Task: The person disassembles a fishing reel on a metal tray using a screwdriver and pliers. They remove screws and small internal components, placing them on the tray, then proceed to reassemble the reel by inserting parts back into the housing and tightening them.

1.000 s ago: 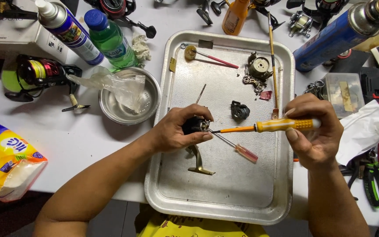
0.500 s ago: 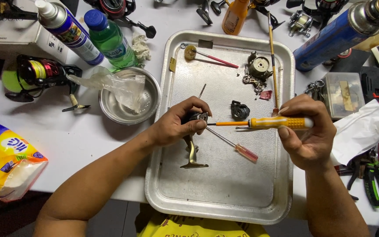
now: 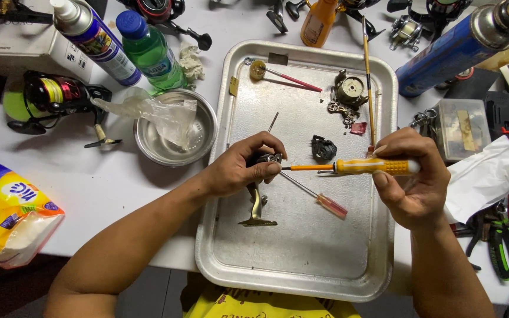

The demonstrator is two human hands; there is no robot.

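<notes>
Hands unchanged since before: our left hand [image 3: 240, 171] still pinches the reel part [image 3: 258, 203], right hand [image 3: 410, 182] grips the yellow screwdriver [image 3: 366, 167] slightly higher.

Both forearms are showing bare to the elbow, with no sleeves, gloves, watch or rings on the left hand [image 3: 237, 171] or right hand [image 3: 413, 182]. A yellow garment with dark print is showing at the bottom edge.
</notes>
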